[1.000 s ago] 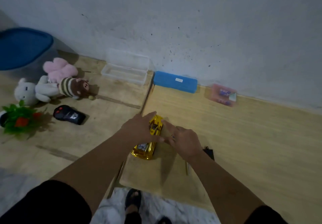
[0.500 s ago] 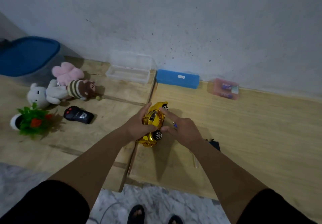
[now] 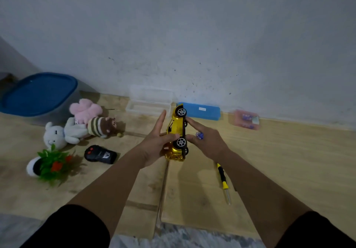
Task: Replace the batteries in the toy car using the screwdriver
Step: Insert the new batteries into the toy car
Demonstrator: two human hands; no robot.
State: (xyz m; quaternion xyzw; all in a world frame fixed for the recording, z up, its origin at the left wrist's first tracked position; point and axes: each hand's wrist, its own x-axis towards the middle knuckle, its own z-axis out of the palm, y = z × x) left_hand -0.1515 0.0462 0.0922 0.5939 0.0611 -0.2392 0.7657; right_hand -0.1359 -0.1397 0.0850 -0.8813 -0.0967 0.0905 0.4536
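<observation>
Hard to make out: the underside of the toy car point(image 3: 178, 132), turned away toward the right hand point(image 3: 207, 140); no telling whether a battery cover sits there. Blurred at the wall, a small pink box point(image 3: 245, 119) with purple items inside, too soft to identify. Partly hidden under the right forearm, the upper end of the screwdriver point(image 3: 223, 182), yellow and black handle, thin metal shaft, lying on the pale wooden worktop point(image 3: 289, 161). Held off the worktop between both hands and tipped on its side, shiny gold-yellow plastic body, two black wheels with silver spoked hubs facing up toward the camera. Left hand point(image 3: 154, 143) cradling the roof side, thumb curled against the body by the nearer wheel, fingers stretched long and nearly straight. Right hand pinching the chassis side with bent fingertips, a ring with a bluish stone visible. Elsewhere: plush toys point(image 3: 81, 124), soft and fuzzy; a black remote control point(image 3: 100, 154); a clear plastic box point(image 3: 149, 102); a blue oblong case point(image 3: 200, 111).
</observation>
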